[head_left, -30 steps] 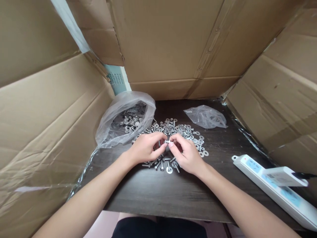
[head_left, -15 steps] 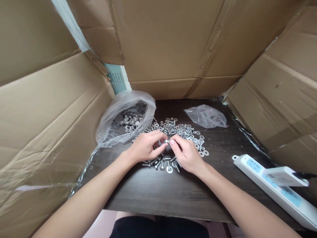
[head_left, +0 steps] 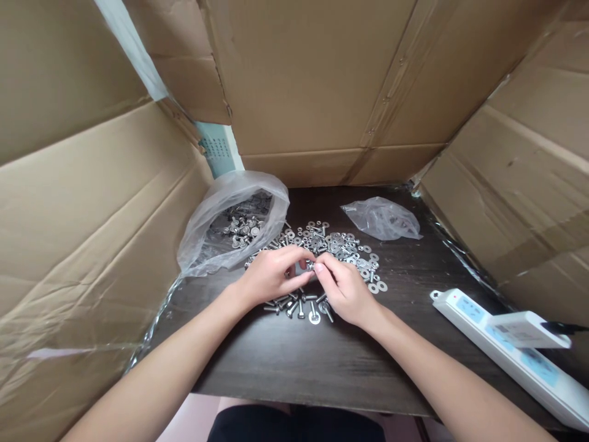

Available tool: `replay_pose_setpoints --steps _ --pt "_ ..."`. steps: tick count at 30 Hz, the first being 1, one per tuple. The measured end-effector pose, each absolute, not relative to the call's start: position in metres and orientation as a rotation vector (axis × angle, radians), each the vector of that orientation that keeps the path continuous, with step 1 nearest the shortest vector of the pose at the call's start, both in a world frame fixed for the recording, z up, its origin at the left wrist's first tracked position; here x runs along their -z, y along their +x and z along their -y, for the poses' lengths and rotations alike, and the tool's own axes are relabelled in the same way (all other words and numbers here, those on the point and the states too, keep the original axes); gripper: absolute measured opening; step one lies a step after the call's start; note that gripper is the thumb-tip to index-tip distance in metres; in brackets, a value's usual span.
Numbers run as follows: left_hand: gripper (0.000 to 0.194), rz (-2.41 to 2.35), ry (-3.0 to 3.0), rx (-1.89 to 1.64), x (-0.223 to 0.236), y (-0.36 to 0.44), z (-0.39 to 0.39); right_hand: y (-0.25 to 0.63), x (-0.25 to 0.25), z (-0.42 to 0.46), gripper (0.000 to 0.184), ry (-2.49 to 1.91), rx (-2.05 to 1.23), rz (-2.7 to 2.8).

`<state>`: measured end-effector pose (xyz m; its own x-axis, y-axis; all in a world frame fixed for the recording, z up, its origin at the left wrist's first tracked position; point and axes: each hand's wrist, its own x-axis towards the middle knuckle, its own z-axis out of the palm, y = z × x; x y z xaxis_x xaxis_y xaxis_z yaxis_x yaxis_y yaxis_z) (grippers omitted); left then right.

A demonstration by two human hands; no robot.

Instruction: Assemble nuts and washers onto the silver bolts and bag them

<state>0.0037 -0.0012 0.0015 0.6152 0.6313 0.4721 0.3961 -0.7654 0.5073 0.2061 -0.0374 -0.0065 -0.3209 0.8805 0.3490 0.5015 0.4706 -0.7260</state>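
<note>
Above the heap of hardware, my left hand (head_left: pixel 280 270) and my right hand (head_left: pixel 343 281) meet fingertip to fingertip. Between them is a small metal bolt (head_left: pixel 310 266), mostly covered by the fingers. My left thumb and fingers curl round its left end; my right thumb and forefinger pinch the other end. Whether a nut or washer sits on it I cannot make out. Behind the hands lie loose washers (head_left: pixel 340 245) and nuts mixed with bolts. Several bolts (head_left: pixel 301 308) lie just in front of the hands, one with a large washer (head_left: pixel 314 317) at its end.
An open plastic bag (head_left: pixel 193 245) with bolts and washers inside stands at left. A smaller clear bag (head_left: pixel 381 218) lies at back right. On the right, a white power strip (head_left: pixel 497 356) carries a plugged-in adapter (head_left: pixel 524 328). Cardboard walls (head_left: pixel 322 92) enclose the dark table (head_left: pixel 294 362).
My right fingers have moved slightly left along the bolt and closed over it, so less of it shows. My left hand stays nearly in place; the heap looks the same.
</note>
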Motion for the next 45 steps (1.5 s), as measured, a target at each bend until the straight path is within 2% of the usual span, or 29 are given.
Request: replay_pose_setpoints --steps 7,14,34,40,45 --pt "0.014 -0.834 2.508 -1.009 -0.0024 0.0035 0.0005 0.2056 0.0034 0.0389 0.011 -1.173 -0.649 1.957" --pt "0.011 -0.853 2.505 -0.957 0.0003 0.0022 -0.0013 0.2057 0.0031 0.0379 0.007 -1.198 -0.686 1.962" --pt "0.013 -0.895 2.492 -0.899 -0.0007 0.0018 0.0002 0.2075 0.0041 0.0368 0.015 -1.235 -0.657 2.004" --pt "0.022 -0.847 2.485 -0.866 -0.0053 0.0027 0.0018 0.2069 0.0064 0.0368 0.017 -1.241 -0.617 2.005" --pt "0.019 -0.840 2.521 -0.902 -0.0060 0.0026 0.0019 0.2064 0.0055 0.0374 0.019 -1.239 -0.590 2.014"
